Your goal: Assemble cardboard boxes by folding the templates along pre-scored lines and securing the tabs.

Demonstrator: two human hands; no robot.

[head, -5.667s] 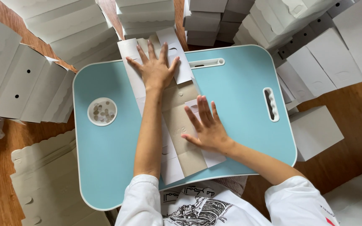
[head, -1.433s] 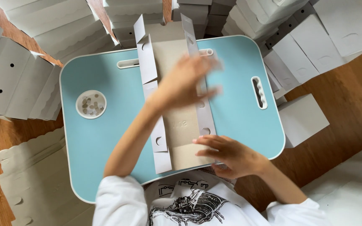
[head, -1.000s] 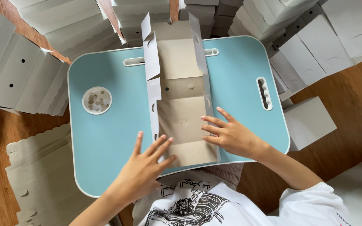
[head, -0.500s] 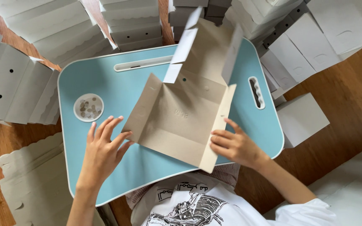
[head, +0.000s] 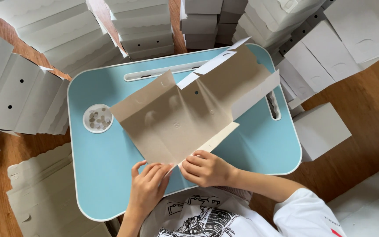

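Wooden floor (head: 369, 109) runs under everything, and it is crowded on three sides with stacks of folded white boxes (head: 66, 35) and flat white blanks (head: 40, 197). One closed white box (head: 321, 129) stands alone just to the right of the table. At the centre sits a light-blue lap table (head: 97, 175) with a white rim, a long slot (head: 154, 73) near its far edge and a handle cut-out (head: 273, 105) on its right side.

Over the table top lies the unfolded cardboard blank (head: 176, 118), brown inside and white outside, turned at a slant so that its far end with the white flaps points up and right, past the table's far edge. Its near corner comes down toward the person's chest, and the sheet lifts off the table rather than lying flat.

The right hand (head: 205, 169) is curled closed on the near edge of the blank, fingers on top of a narrow white strip. The left hand (head: 148, 188) lies just beside it, fingers loosely spread and tips touching the blank's near corner, without a clear pinch.

A round recess (head: 98, 118) in the table's left side holds small coins.
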